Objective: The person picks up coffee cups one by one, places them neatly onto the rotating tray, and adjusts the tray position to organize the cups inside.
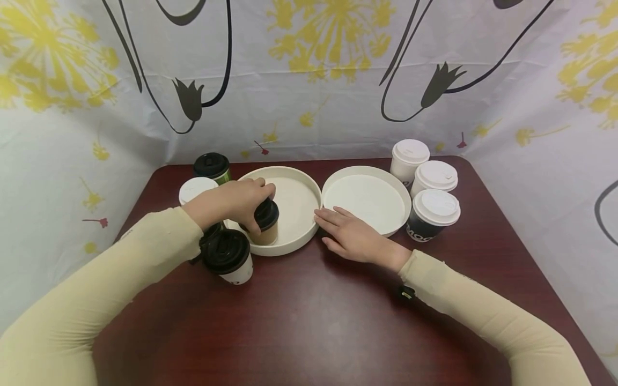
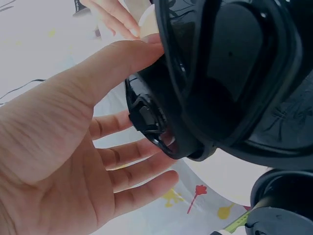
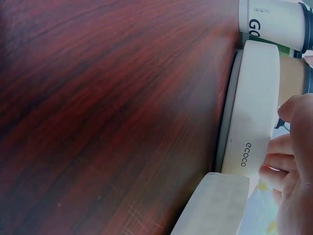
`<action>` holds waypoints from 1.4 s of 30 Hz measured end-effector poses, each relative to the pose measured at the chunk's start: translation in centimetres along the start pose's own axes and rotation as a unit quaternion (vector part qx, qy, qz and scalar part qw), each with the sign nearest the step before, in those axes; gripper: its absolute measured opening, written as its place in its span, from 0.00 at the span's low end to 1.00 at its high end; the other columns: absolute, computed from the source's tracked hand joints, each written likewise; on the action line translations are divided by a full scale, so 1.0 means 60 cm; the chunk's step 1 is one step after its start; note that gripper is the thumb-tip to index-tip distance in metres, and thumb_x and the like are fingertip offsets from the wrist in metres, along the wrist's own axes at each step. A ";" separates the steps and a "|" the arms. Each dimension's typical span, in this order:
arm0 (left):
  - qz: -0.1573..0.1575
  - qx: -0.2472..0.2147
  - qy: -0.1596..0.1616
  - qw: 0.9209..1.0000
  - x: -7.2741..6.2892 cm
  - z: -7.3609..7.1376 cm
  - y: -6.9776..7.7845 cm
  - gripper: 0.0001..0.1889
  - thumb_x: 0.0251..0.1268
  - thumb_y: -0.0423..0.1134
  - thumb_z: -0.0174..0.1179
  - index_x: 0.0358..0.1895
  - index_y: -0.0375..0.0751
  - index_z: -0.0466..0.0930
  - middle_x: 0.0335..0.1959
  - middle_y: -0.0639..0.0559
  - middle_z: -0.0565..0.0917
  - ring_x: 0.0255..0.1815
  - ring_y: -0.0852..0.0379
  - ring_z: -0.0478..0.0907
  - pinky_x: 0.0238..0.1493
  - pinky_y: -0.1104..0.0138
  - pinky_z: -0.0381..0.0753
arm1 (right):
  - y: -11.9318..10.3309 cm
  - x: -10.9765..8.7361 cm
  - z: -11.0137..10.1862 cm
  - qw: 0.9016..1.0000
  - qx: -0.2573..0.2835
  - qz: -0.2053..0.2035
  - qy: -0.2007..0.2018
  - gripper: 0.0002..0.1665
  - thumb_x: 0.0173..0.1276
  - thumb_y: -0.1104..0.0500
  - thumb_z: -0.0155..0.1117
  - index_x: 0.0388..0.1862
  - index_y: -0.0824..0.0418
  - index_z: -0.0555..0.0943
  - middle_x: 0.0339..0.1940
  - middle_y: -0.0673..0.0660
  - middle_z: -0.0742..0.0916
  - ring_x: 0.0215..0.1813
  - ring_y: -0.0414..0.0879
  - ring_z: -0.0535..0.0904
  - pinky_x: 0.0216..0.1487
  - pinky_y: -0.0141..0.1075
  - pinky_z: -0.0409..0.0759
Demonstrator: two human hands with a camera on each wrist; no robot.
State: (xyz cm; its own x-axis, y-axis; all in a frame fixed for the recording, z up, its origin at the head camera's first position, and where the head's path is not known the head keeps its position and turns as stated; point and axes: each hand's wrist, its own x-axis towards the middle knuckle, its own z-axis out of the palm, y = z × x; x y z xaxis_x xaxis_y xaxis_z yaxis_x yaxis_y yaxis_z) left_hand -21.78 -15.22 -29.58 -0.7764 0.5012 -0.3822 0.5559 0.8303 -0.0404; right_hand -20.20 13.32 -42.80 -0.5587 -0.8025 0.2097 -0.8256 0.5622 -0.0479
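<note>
In the head view my left hand grips a brown paper coffee cup with a black lid. The cup stands upright at the near-left inside of the left round white tray. In the left wrist view the thumb and fingers of the left hand lie around a black lid, and black lids hide much of the cup. My right hand rests its extended fingers on the left tray's rim, where it meets the right round tray. The right wrist view shows those fingers against the tray's side, above its lettering.
A white cup with a black lid stands in front of the left tray. Behind my left forearm are a white-lidded cup and a green cup with a black lid. Three white-lidded cups line the right tray's right side.
</note>
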 end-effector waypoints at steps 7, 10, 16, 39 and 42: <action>0.002 -0.008 -0.016 1.000 0.001 -0.004 -0.003 0.37 0.47 0.55 0.77 0.58 0.45 0.69 0.53 0.44 0.76 0.51 0.48 0.78 0.49 0.52 0.81 | 0.000 0.000 0.000 1.000 0.002 0.005 -0.005 0.33 0.75 0.50 0.52 0.73 0.65 0.67 0.75 0.63 0.72 0.77 0.53 0.66 0.79 0.50 0.60; 0.008 -0.011 -0.016 1.000 -0.001 -0.007 -0.003 0.36 0.49 0.54 0.75 0.59 0.45 0.70 0.53 0.44 0.77 0.52 0.47 0.78 0.49 0.52 0.81 | -0.001 0.000 0.000 1.000 0.002 0.006 -0.005 0.33 0.75 0.50 0.52 0.73 0.65 0.67 0.75 0.63 0.71 0.77 0.54 0.66 0.79 0.50 0.60; 0.012 -0.013 -0.017 1.000 -0.001 -0.008 -0.003 0.35 0.54 0.54 0.72 0.62 0.43 0.71 0.56 0.42 0.76 0.54 0.47 0.78 0.52 0.51 0.82 | 0.001 0.001 0.001 1.000 0.001 0.006 -0.003 0.33 0.75 0.50 0.52 0.73 0.66 0.67 0.75 0.63 0.71 0.77 0.54 0.66 0.78 0.50 0.61; 0.033 0.082 0.238 0.967 -0.108 0.046 0.172 0.37 0.56 0.60 0.67 0.61 0.35 0.74 0.50 0.43 0.81 0.49 0.47 0.79 0.50 0.58 0.84 | 0.000 0.001 0.008 1.000 0.001 -0.010 0.020 0.33 0.73 0.52 0.55 0.71 0.68 0.69 0.73 0.64 0.73 0.75 0.55 0.69 0.76 0.52 0.64; 0.040 0.074 0.234 0.969 -0.107 0.108 0.212 0.41 0.55 0.61 0.67 0.64 0.32 0.72 0.57 0.40 0.79 0.58 0.46 0.77 0.59 0.60 0.81 | 0.000 0.000 0.007 1.000 -0.002 -0.008 0.021 0.33 0.72 0.52 0.56 0.71 0.68 0.69 0.74 0.64 0.73 0.76 0.55 0.68 0.77 0.51 0.64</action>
State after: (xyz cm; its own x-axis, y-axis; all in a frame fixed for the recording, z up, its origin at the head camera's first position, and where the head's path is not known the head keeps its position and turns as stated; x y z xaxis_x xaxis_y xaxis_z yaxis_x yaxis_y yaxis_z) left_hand -7.82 -9.45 -33.61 -0.7590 0.6475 0.0691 0.6299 0.7569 -0.1738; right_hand -20.23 13.23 -43.23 -0.5409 -0.8025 0.2517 -0.8344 0.5496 -0.0408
